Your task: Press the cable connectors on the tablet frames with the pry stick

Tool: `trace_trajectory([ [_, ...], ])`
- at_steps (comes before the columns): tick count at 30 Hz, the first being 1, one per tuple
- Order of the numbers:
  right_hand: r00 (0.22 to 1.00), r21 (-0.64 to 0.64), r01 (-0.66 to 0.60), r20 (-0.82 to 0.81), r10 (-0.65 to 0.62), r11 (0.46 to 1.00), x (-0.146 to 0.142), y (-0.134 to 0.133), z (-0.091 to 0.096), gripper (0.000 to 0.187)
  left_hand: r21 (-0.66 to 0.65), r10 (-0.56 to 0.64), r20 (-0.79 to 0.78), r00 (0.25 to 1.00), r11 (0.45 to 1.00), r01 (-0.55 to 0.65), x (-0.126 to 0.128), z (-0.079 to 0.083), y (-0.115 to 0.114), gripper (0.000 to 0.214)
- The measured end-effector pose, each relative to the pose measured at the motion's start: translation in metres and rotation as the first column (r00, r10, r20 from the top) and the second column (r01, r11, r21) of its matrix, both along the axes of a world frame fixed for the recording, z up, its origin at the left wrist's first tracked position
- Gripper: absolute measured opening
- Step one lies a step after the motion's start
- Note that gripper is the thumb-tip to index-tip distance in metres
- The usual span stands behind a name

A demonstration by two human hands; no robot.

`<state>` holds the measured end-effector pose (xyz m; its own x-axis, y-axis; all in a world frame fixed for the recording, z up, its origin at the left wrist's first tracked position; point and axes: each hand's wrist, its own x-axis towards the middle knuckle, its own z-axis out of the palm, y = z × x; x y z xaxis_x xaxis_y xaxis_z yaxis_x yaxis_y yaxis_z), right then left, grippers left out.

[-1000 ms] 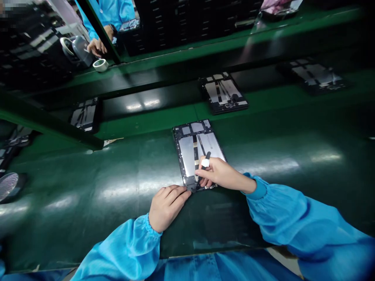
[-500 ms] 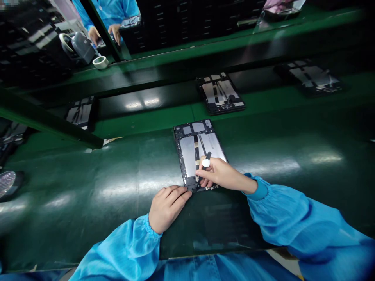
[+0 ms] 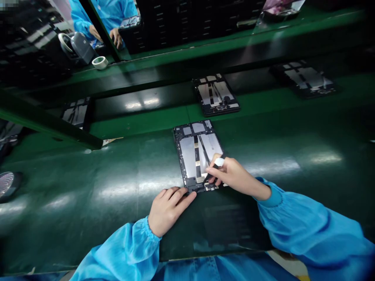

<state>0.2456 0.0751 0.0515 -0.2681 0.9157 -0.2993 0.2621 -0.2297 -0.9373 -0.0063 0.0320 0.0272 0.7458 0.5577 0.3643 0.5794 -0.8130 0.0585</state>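
An opened tablet lies on the green surface in front of me, its silver inner plate and dark flat cables bare. My left hand rests at its lower left corner, fingers stretched out and fingertips touching the edge. Over the tablet's lower right part is my right hand, closed on a slim black pointed tool. The tool's tip points at the lower edge near a pale connector end of the cable; whether it touches is too small to tell. Something white sits at the gripping fingers.
Behind, another opened tablet lies on the green strip, with more at far right and left. A slanting green post stands at left. A tape roll sits on the back ledge. Across, a person in blue works near black stacked trays.
My right hand has shifted right with the tool, baring more of the cable. My left thumb reaches slightly further along the edge. The tablets behind have slid left.
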Motion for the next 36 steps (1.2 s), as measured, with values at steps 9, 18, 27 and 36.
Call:
trace_trajectory([
  [9, 0.999, 0.157, -0.027, 0.048, 0.019, 0.987, 0.011, -0.013, -0.008, 0.018, -0.045, 0.019, 0.071, 0.997, 0.999, -0.016, -0.001, -0.009, 0.002, 0.032],
  [18, 0.999, 0.114, 0.031, -0.010, -0.030, 0.993, 0.010, -0.014, -0.014, 0.021, -0.007, 0.028, 0.056, 0.998, 1.000, -0.027, 0.005, -0.011, 0.002, 0.034],
  [27, 0.999, 0.126, 0.033, 0.006, -0.034, 0.991, 0.008, -0.014, -0.010, 0.020, 0.014, 0.064, -0.010, 0.998, 0.998, -0.064, 0.005, -0.010, -0.002, 0.037],
  [36, 1.000, 0.149, 0.028, 0.009, -0.029, 0.988, 0.009, -0.016, -0.013, 0.023, -0.142, 0.045, -0.025, 0.999, 0.989, -0.048, 0.019, 0.000, 0.008, 0.032],
])
